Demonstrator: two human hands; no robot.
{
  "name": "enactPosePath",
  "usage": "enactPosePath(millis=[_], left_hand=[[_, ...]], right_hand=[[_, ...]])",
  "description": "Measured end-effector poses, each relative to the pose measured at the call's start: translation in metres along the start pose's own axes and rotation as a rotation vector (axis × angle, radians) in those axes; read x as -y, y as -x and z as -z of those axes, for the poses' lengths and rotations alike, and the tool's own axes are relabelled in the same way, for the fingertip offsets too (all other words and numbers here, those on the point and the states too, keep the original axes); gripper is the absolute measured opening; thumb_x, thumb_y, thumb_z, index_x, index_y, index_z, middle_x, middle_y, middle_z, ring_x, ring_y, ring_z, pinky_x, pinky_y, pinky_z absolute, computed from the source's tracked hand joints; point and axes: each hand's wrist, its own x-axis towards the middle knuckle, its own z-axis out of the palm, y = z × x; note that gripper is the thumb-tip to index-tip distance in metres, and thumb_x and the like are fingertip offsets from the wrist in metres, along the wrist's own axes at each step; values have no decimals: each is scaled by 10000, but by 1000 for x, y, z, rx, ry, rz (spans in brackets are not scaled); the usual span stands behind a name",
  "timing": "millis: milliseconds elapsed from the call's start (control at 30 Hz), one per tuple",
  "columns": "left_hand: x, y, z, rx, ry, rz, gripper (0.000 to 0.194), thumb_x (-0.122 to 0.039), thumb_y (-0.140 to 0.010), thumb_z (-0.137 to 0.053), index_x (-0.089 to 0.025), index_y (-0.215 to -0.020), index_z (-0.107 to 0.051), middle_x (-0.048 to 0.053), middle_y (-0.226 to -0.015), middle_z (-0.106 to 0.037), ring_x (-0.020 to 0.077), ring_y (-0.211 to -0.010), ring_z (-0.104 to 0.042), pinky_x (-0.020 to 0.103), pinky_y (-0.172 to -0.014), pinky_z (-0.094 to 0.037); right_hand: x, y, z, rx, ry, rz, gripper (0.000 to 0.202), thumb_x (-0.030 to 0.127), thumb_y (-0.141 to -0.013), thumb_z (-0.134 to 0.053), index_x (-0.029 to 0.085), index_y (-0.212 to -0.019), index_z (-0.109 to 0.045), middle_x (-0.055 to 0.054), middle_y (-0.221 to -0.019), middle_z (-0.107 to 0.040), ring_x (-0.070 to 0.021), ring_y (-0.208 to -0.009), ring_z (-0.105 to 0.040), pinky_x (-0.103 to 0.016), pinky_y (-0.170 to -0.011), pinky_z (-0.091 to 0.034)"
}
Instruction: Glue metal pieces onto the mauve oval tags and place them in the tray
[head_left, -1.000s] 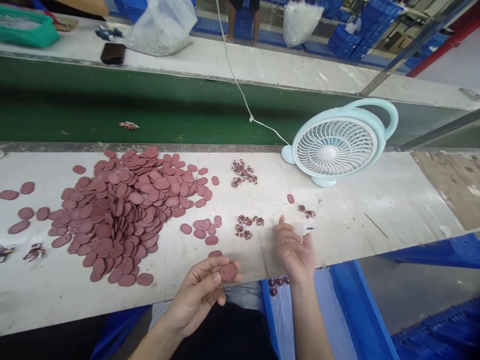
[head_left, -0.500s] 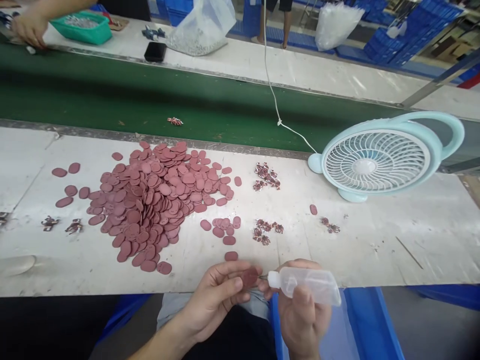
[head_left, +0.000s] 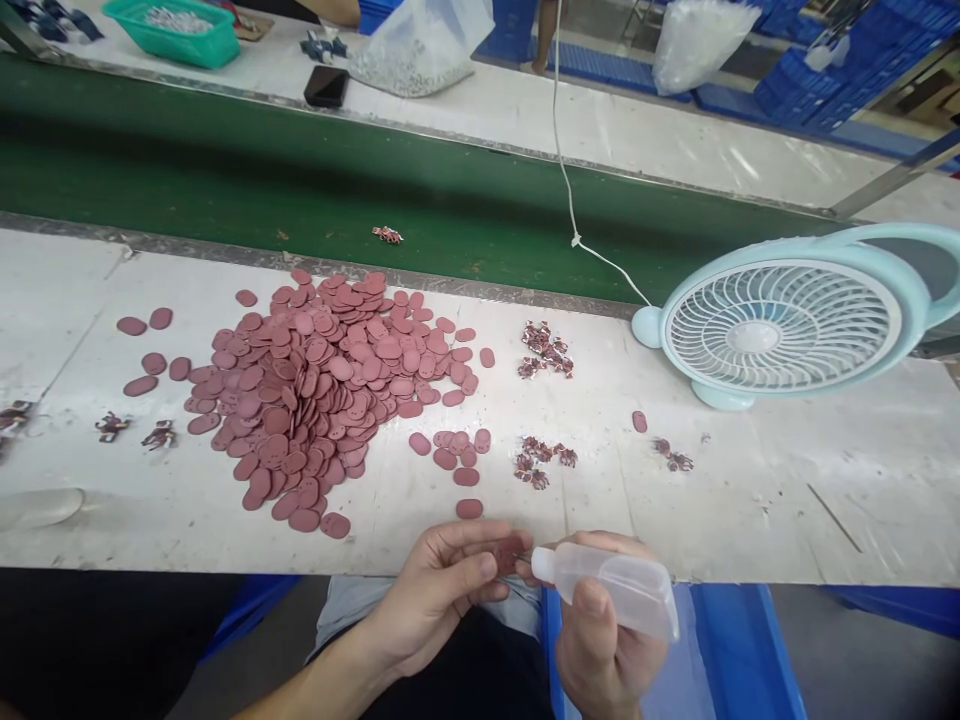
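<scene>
Pinched between thumb and fingers of my left hand [head_left: 442,590] is a reddish-brown oval disc [head_left: 508,556]. My right hand [head_left: 611,635] is closed around a translucent plastic squeeze bottle [head_left: 619,583] with a white cap and a thin needle tip. The bottle lies nearly level, its tip pointing left at the disc's face; whether it touches I cannot tell. Just beyond my hands lies a single oval disc [head_left: 469,508], with a small group of discs [head_left: 445,458] farther off. A large heap of the same discs [head_left: 300,390] spreads to the left.
Clusters of small brown-and-white parts [head_left: 546,350] lie right of the heap. A light-blue fan [head_left: 780,320] stands at the right, its white cord [head_left: 566,190] crossing the green conveyor belt [head_left: 262,200]. Across it are a green basket [head_left: 180,45] and a bag [head_left: 420,60]. A blue crate [head_left: 742,650] sits below the table edge.
The camera view has shifted slightly, moving the scene. The bottle now tilts down more at its base, with its tip over the disc. The co-worker's hand at top left is out of view.
</scene>
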Motion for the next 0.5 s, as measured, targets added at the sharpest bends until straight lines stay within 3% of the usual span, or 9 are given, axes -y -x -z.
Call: enactPosePath(millis=[100, 300, 500], left_hand=[[0, 0, 0, -5, -4, 4, 250, -208, -822, -770, -209, -1072, -774, 115, -1165, -773, 178, -967, -737, 197, -743, -552], [2, 0, 1, 0, 1, 10, 255, -217, -831, -763, -198, -1085, -771, 118, -1170, -772, 177, -965, -734, 186, -726, -552], [0, 0, -2, -25, 3, 19, 244, -211, -810, -783, -199, -1054, -780, 118, -1145, -782, 176, -950, -741, 187, -718, -555]], right_hand=[[-1, 1, 0, 10, 40, 10, 235, 325, -884, -646, 207, -1086, -620, -42, -888, -641, -185, -682, -645, -313, -569, -543], [-2, 5, 0, 19, -110, -82, 237, 352, -937, -542, 235, -1140, -577, -59, -912, -642, -220, -645, -641, -388, -562, -535], [-1, 4, 5, 29, 76, 45, 276, 349, -887, -637, 207, -1121, -608, -70, -915, -631, -225, -700, -631, -378, -576, -517]])
